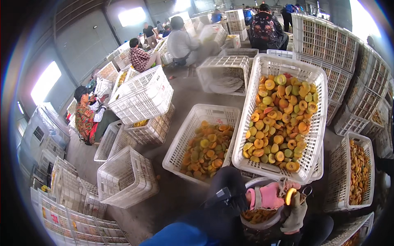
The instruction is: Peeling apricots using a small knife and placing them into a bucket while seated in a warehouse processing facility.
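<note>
My left hand, in a pink glove with a greyish band at the wrist, holds a yellow-orange piece of stone fruit. Close against it is my right hand, in a worn grey-beige glove. A metal ring of a small tool sticks up from the right hand's fingers; the rest of the tool is hidden. Beneath both hands stands a round pale bucket with orange fruit pieces inside. Just beyond them, a raised, tilted white plastic crate holds many halved stone fruits.
Left of the raised crate is a lower crate of fruit. Another fruit-filled crate stands at right. Crate stacks rise behind it. An open crate and stacked crates stand left. Several people sit working beyond, including one person at left.
</note>
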A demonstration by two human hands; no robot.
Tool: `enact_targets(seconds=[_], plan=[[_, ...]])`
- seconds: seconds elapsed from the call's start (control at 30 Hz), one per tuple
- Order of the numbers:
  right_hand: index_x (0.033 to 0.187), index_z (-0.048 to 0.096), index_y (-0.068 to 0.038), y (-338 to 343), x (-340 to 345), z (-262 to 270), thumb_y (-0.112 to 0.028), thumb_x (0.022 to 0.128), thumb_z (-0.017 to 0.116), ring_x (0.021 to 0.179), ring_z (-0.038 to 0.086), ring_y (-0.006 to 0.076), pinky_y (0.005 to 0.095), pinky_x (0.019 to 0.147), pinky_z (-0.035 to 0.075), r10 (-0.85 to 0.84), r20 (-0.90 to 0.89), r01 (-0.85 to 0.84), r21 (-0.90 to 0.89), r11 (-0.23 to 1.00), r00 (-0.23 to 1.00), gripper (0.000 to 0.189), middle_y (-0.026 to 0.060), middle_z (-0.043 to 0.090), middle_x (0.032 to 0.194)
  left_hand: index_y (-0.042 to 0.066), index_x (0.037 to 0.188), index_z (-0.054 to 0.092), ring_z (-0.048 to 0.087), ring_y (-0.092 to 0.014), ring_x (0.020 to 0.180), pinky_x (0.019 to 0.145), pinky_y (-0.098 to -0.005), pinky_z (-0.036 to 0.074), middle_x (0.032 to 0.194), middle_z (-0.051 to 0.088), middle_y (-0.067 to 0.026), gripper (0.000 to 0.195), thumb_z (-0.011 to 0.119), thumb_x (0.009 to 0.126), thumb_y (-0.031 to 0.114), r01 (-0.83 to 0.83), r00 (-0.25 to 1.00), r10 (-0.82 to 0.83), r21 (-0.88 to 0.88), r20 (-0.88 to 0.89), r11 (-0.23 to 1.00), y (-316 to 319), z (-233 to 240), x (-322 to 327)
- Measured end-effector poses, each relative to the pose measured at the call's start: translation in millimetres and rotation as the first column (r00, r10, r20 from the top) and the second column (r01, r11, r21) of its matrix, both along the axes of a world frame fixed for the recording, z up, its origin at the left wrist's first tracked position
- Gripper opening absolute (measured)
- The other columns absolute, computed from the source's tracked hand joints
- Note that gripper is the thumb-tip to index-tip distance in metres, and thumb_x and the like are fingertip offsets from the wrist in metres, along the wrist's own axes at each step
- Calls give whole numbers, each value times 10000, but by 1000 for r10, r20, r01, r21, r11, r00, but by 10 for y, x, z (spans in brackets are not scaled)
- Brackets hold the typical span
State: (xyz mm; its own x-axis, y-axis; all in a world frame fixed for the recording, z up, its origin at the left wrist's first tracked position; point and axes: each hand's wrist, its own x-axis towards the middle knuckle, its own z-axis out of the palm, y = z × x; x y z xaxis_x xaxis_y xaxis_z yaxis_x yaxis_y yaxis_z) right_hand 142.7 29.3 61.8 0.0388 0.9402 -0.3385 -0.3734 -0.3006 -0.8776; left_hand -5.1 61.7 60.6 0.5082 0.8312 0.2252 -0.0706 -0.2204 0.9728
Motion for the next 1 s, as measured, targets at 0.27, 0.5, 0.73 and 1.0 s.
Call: enact_targets(seconds=[0.27, 0.5, 0.73, 1.0], plan=[[1036, 538, -64, -290, -138, -370, -268, 902, 581, 582, 480, 54, 201, 505, 376, -35, -175, 63, 157, 986, 984, 249, -22, 551, 765, 23, 1207, 523, 503, -62, 1020, 873, -207, 396, 1128, 566, -12, 310, 505, 947, 190, -101, 882, 298, -471, 365, 877, -441, -400, 249], [1020, 562, -16, -394, -64, -365, -45, 846, 599, 836, 593, 133, 260, 735, 484, 17, 233, -71, 225, 972, 972, 181, 46, 621, 935, 34, 1180, 534, 539, -166, 1045, 892, -301, 423, 1123, 581, -67, 339, 535, 874, 180, -141, 932, 253, -383, 260, 913, -532, -526, 214], [826, 460, -27, -459, -221, -365, -38, 834, 623, 641, 429, 44, 229, 553, 417, -100, 585, -106, 307, 946, 805, 164, -5, 476, 667, 10, 1136, 524, 601, -276, 953, 885, -412, 477, 1054, 597, -151, 336, 549, 878, 223, -295, 749, 564, -587, 348, 754, -546, -305, -77], [966, 464, -31, -664, -31, -489, -152, 746, 640, 696, 604, 412, 475, 590, 483, 232, 822, -388, -14, 921, 520, 306, 231, 603, 744, 1, 1117, 517, 616, -313, 922, 783, -369, 529, 1042, 593, -151, 378, 512, 914, 320, -10, 673, 612, -822, 416, 569, -631, -444, 221]])
